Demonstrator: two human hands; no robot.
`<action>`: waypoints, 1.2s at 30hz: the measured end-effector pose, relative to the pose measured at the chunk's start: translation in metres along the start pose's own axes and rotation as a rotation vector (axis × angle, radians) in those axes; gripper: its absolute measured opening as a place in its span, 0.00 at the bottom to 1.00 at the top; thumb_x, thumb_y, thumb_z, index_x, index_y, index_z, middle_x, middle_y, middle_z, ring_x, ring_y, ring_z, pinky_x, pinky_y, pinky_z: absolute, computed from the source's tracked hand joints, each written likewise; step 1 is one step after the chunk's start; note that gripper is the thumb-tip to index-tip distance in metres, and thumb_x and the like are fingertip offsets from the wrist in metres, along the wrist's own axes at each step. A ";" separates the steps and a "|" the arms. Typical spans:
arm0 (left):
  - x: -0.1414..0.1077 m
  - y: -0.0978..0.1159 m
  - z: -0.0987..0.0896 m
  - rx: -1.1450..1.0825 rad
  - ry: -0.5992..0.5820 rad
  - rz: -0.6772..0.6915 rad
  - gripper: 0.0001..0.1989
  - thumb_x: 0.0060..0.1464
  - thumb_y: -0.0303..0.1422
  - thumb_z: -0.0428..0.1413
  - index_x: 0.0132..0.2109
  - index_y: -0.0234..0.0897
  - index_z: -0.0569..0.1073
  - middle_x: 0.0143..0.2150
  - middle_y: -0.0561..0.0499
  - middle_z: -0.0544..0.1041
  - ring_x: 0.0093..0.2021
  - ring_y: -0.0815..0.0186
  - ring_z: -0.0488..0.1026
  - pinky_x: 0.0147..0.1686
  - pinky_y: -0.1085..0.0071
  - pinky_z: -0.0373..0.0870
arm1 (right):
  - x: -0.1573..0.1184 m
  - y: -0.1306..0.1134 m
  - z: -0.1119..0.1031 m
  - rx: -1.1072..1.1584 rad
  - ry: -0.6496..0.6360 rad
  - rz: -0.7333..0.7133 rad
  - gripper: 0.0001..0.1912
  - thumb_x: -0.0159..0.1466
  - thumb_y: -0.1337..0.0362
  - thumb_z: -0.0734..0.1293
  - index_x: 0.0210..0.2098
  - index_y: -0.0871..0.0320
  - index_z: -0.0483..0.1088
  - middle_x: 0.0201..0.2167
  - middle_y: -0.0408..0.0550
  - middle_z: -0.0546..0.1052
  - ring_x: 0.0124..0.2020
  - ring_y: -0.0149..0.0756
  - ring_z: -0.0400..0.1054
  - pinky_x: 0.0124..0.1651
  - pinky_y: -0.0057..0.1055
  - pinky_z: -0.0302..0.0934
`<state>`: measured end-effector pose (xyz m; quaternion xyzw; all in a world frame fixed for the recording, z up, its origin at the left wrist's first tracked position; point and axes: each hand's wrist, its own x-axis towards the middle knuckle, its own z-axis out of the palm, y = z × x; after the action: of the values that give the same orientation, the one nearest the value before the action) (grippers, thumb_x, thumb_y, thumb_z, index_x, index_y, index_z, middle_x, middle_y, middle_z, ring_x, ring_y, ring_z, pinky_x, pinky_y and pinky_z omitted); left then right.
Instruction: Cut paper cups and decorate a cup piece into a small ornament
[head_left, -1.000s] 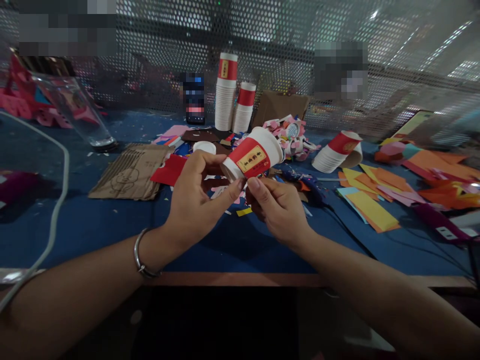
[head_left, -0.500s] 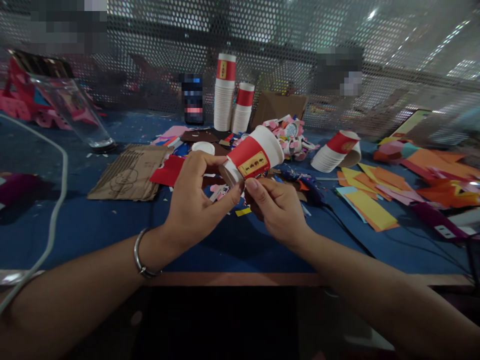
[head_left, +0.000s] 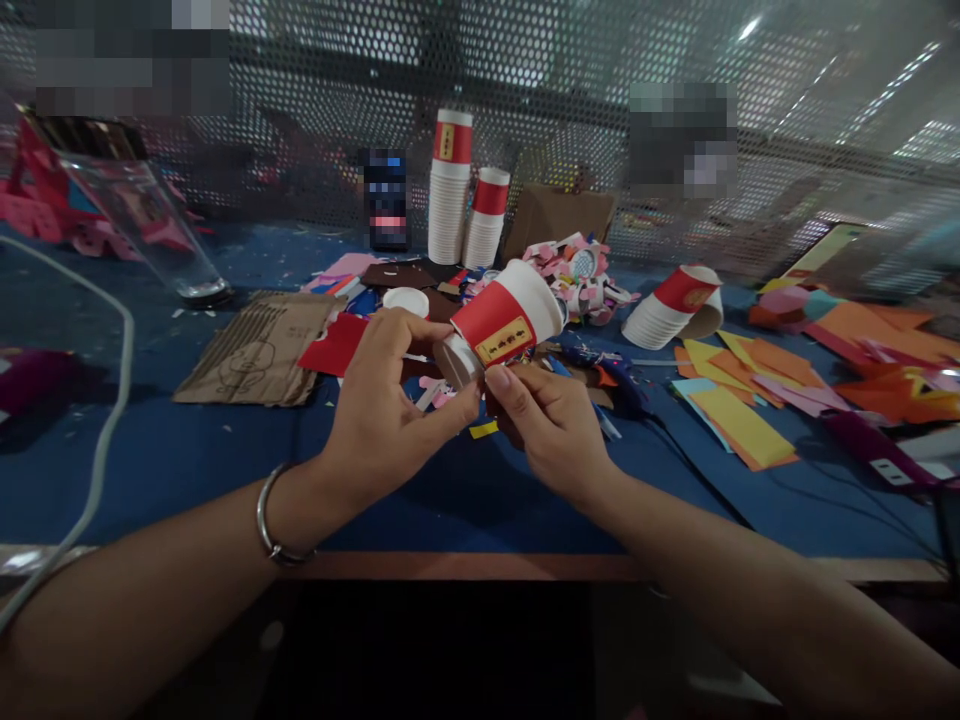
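Note:
A white paper cup (head_left: 507, 314) with a red band and a gold label is held tilted above the table, its rim up to the right and its base down to the left. My left hand (head_left: 390, 400) is closed around the base end, thumb below and index finger above. Close beside it, my right hand (head_left: 551, 425) is closed in a pinch at the lower side of the cup; its fingertips are partly hidden, and I cannot see whether anything small is between them. Under the cup lie paper scraps and a yellow strip (head_left: 484, 430).
Two stacks of paper cups (head_left: 448, 210) stand at the back beside a phone (head_left: 387, 200). Leftward are a brown paper bag (head_left: 251, 350) and a glass bottle (head_left: 142, 215). To the right lie a tipped cup stack (head_left: 667, 308), coloured paper (head_left: 742, 415) and a dark blue corded tool (head_left: 630, 385).
The cup and both hands have shifted very slightly left and down. Both hands keep their hold, and the view has tilted a little.

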<state>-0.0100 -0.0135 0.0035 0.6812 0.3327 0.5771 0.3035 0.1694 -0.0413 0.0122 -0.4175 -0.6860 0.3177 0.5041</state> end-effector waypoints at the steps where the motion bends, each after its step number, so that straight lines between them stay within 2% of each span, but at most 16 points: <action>1: 0.000 0.000 0.000 0.036 -0.009 0.027 0.21 0.51 0.34 0.71 0.49 0.43 0.73 0.48 0.49 0.72 0.48 0.56 0.75 0.47 0.54 0.79 | 0.000 -0.001 0.000 -0.030 0.005 -0.007 0.30 0.73 0.39 0.64 0.23 0.54 0.61 0.19 0.39 0.61 0.24 0.30 0.56 0.26 0.31 0.49; 6: 0.000 0.000 -0.001 0.083 -0.025 0.034 0.21 0.52 0.35 0.70 0.50 0.41 0.73 0.48 0.47 0.72 0.47 0.55 0.75 0.45 0.53 0.79 | -0.001 -0.003 -0.003 -0.132 0.014 -0.041 0.30 0.75 0.41 0.61 0.23 0.54 0.61 0.19 0.38 0.62 0.22 0.29 0.56 0.28 0.31 0.51; 11: 0.000 -0.002 -0.002 0.105 -0.025 0.027 0.20 0.53 0.35 0.70 0.50 0.43 0.72 0.49 0.47 0.72 0.47 0.55 0.75 0.45 0.52 0.78 | 0.001 -0.001 -0.003 -0.149 0.003 0.005 0.29 0.75 0.42 0.61 0.24 0.54 0.61 0.19 0.38 0.62 0.22 0.29 0.55 0.28 0.31 0.50; 17: 0.004 0.000 -0.004 0.249 -0.043 0.108 0.17 0.53 0.36 0.69 0.47 0.42 0.73 0.44 0.48 0.74 0.45 0.55 0.74 0.44 0.53 0.76 | 0.003 0.003 -0.003 -0.189 -0.003 0.009 0.28 0.75 0.44 0.61 0.24 0.54 0.61 0.20 0.39 0.63 0.23 0.30 0.56 0.29 0.32 0.49; 22: 0.006 0.005 -0.004 0.272 -0.036 0.072 0.17 0.52 0.35 0.69 0.47 0.41 0.73 0.44 0.47 0.75 0.44 0.56 0.75 0.41 0.56 0.77 | 0.002 0.005 -0.003 -0.222 -0.003 0.045 0.28 0.75 0.44 0.60 0.25 0.54 0.61 0.20 0.39 0.63 0.24 0.30 0.57 0.29 0.31 0.50; 27: 0.005 0.000 -0.004 0.182 -0.037 -0.002 0.22 0.51 0.36 0.70 0.51 0.41 0.73 0.48 0.46 0.75 0.47 0.56 0.77 0.46 0.55 0.79 | 0.003 0.005 -0.002 -0.168 0.019 0.048 0.28 0.75 0.44 0.60 0.24 0.54 0.61 0.19 0.38 0.62 0.22 0.29 0.55 0.27 0.30 0.50; 31: 0.009 -0.003 -0.008 0.041 -0.017 -0.133 0.25 0.50 0.36 0.71 0.53 0.41 0.73 0.51 0.46 0.77 0.47 0.57 0.79 0.49 0.55 0.79 | 0.004 0.005 -0.007 -0.116 0.045 0.076 0.27 0.75 0.44 0.61 0.27 0.55 0.66 0.19 0.38 0.62 0.22 0.29 0.55 0.26 0.30 0.49; 36: 0.021 -0.005 -0.016 -0.232 0.067 -0.293 0.17 0.56 0.36 0.68 0.50 0.43 0.75 0.45 0.49 0.80 0.44 0.60 0.79 0.44 0.60 0.80 | 0.011 0.006 -0.023 -0.211 0.105 0.064 0.25 0.72 0.45 0.66 0.26 0.54 0.64 0.20 0.37 0.61 0.22 0.28 0.53 0.26 0.30 0.48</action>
<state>-0.0243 0.0067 0.0136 0.5662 0.3697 0.5836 0.4496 0.1910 -0.0284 0.0188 -0.5058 -0.6747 0.2375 0.4822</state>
